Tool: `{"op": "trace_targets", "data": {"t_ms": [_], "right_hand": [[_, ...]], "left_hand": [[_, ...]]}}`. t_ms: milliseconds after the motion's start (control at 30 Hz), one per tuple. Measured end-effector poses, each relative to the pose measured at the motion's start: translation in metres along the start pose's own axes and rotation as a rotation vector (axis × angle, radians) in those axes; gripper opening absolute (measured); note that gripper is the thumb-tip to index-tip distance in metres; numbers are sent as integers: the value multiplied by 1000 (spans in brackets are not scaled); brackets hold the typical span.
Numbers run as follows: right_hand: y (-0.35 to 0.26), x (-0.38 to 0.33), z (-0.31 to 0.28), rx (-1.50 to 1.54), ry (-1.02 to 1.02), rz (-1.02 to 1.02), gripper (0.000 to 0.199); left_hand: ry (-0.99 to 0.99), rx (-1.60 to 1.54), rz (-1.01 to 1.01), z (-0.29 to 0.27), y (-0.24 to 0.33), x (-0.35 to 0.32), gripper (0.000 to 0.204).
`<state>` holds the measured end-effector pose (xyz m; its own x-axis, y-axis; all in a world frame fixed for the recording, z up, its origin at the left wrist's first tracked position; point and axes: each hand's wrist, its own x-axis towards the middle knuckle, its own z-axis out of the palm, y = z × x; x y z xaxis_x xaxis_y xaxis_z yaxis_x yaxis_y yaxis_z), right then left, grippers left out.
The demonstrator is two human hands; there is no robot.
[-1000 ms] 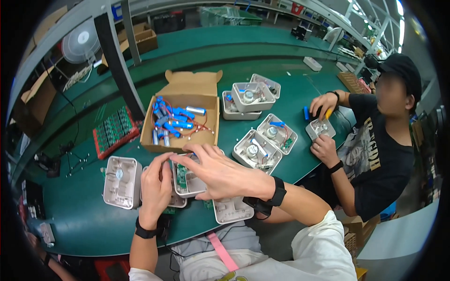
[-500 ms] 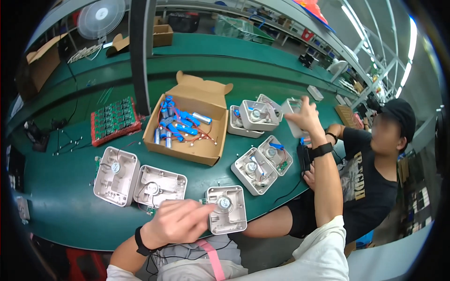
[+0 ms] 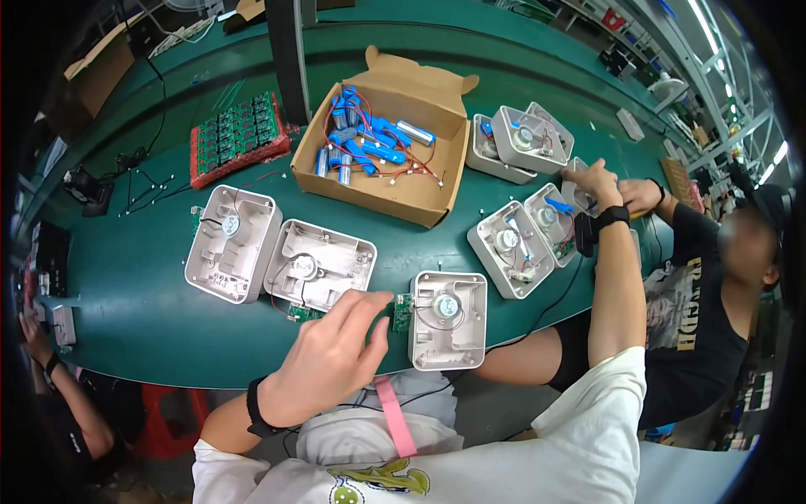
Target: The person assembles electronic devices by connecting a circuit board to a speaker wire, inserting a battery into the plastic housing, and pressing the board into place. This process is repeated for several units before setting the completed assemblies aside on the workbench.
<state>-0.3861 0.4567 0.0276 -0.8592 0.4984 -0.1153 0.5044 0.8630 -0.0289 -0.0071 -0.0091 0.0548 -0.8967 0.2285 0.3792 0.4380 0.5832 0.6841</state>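
Observation:
My left hand (image 3: 329, 354) hovers at the near table edge, thumb and fingers apart, holding nothing. Its fingertips are beside a small green circuit board (image 3: 402, 312), which hangs out of an open pale plastic housing (image 3: 450, 344) with a round speaker inside. At the right, my right hand (image 3: 594, 181) is closed on the edge of a pale plastic case (image 3: 574, 198); the hand hides much of it. Close to that case is a co-worker's hand (image 3: 640, 196). Two more open housings, a left one (image 3: 220, 273) and a neighbouring one (image 3: 340, 252), lie left of centre.
An open cardboard box (image 3: 382, 197) holds several blue battery packs with wires. Left of it lies a stack of green circuit boards (image 3: 243, 134) on red wrap. Stacked housings (image 3: 529, 143) and an open housing pair (image 3: 514, 256) occupy the right. A co-worker (image 3: 672, 319) sits there.
The view has shifted, so the table contents appear higher and farther right. My left hand has withdrawn from the near housing's speaker and spread its fingers. My right hand has closed on the pale case.

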Motion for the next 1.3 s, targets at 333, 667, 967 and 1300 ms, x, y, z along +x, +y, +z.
{"op": "trace_targets", "data": {"t_ms": [333,667,967,1300], "right_hand": [[-43,-234,-107,367,242,-1051,36],[-180,-244,-34,370,-132,-1312,20],[-243,-253,-9,227,-250,-1341,15],[-199,-267,-99,751,-142,-1207,9]], "left_hand": [[-14,50,-153,47,-4,3,50],[119,-122,-248,81,-6,-11,40],[298,-256,-212,91,-20,-19,27],[243,-347,-227,91,-23,-18,26]]}}
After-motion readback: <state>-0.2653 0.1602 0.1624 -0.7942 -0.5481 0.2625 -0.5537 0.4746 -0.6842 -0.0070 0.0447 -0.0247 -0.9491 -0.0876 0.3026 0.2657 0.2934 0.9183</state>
